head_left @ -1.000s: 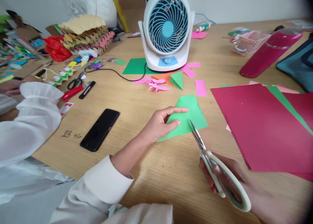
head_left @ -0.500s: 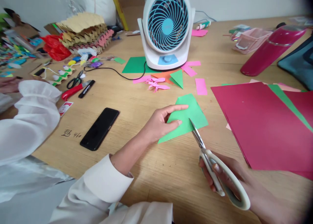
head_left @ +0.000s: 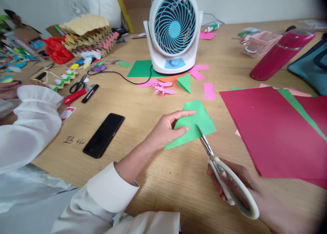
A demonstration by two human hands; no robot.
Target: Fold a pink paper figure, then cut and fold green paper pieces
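Right hand: your right hand [head_left: 246, 174] is nearest; its fingers are closed around the handles of the scissors [head_left: 216, 162].
Scissors, handling: judged rigid and moderately light, with smooth handles; take hold at the loops and keep skin off the blades.
Scissors, direction: the long axis runs diagonally, handles near and to the right, tips away and to the left, over the green paper [head_left: 203, 118]. You cannot tell whether one blade passes underneath.
Left hand: your left hand [head_left: 166, 130] rests at the paper's left side, thumb and forefinger spread on its upper face. The other fingers are hidden; you cannot tell whether they clasp it.
Green paper, location: on the table [head_left: 143, 118] in front of you, between both hands.
Green paper, handling: judged very light, flexible and easily creased or torn; take hold flat, near an edge, with slight pressure.
Green paper, direction: the wide edge faces you, slanting from near left to farther right; the narrow end points away, toward the fan [head_left: 174, 29].
Pink rectangle: the pink rectangle [head_left: 209, 91] lies beyond the paper, apart from it.
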